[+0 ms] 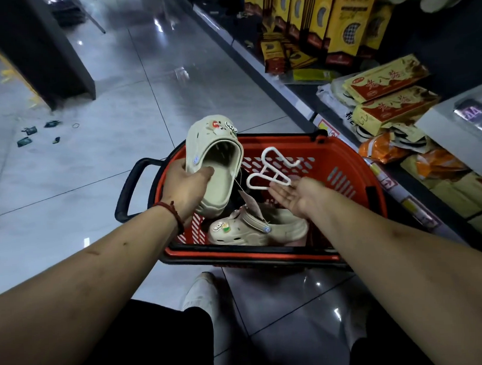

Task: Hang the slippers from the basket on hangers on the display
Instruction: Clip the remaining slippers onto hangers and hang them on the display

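Observation:
A red shopping basket (343,162) with a black rim stands on the floor in front of me. My left hand (184,188) grips a cream clog slipper (219,150) with charms on its toe, held above the basket's left side. My right hand (297,194) is over the basket, palm up with fingers spread, and a white plastic slipper hanger (269,169) rests at its fingertips. A second cream clog (252,228) lies in the basket beneath my hands, with a paper tag on a string above it.
Shelves (293,79) run along the right with yellow and red packets (383,79) and orange bags (380,150). The basket's black handle (128,186) sticks out to the left. A dark stand (46,52) rises at the far left, small scraps (28,135) on the tiled floor near it.

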